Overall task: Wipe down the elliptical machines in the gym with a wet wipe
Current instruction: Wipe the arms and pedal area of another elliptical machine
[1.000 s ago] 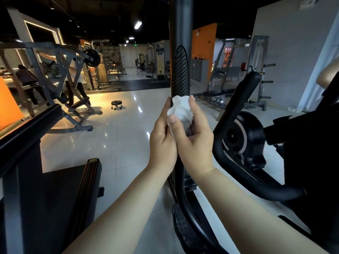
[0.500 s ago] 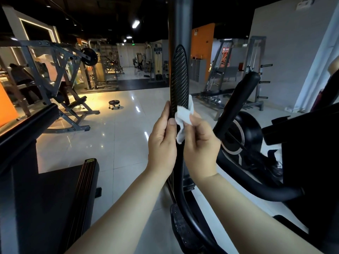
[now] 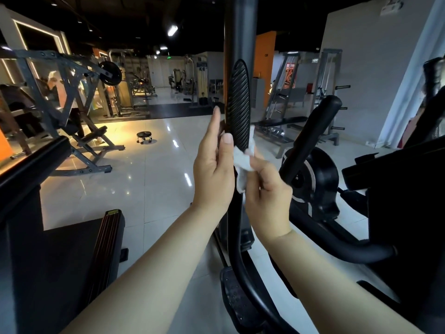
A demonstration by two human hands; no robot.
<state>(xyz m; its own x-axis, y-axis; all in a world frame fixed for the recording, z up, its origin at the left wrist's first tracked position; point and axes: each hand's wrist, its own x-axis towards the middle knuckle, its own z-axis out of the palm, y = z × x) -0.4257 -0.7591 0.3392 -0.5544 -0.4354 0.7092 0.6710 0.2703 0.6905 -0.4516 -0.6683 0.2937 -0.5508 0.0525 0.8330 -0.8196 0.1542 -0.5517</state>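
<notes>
Head view: a crumpled white wipe (image 3: 243,160) is pinched in the curled fingers of the right hand (image 3: 268,191) and pressed against the right side of a black upright bar (image 3: 234,222), just below its ribbed grip (image 3: 238,104). The left hand (image 3: 214,169) is laid flat against the bar's left side, fingers straight. A flywheel (image 3: 315,174) is seen farther right.
</notes>
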